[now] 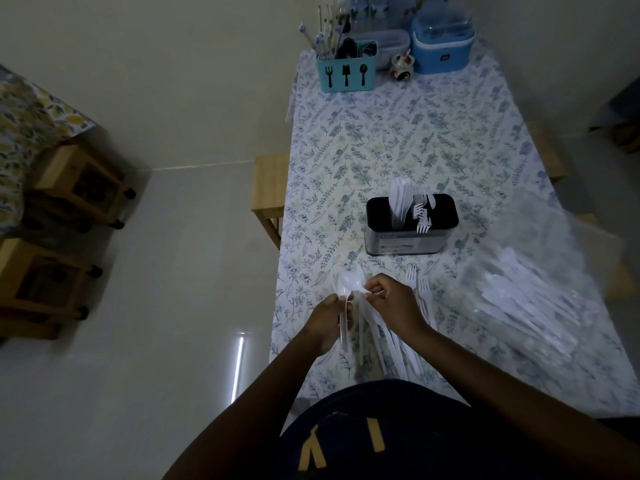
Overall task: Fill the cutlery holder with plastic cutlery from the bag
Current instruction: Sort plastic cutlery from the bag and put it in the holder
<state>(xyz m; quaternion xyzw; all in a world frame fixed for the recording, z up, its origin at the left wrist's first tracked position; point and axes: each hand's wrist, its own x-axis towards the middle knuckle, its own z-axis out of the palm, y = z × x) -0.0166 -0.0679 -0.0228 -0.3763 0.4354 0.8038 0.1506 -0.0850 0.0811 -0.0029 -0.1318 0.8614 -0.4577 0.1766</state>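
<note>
Plastic spoons (347, 284) gripped in left hand (328, 317), right hand (394, 303) pinching one neck, probably sorting for cutlery holder (405, 244) beyond fingertips.

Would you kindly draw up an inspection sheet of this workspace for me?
Surface: table under a leaf-print cloth.
Job's things: black cutlery holder partly filled with white pieces; clear bag of cutlery to its right; loose forks and a cutlery pile near the front edge.
Clutter: blue caddy, blue container and a small figurine at the far end.
Hands: left hand grips spoons by the handles; right hand pinches them with its fingers.
Cables: nothing seen.
Surroundings: wooden bench beside the table; wooden furniture at left.
</note>
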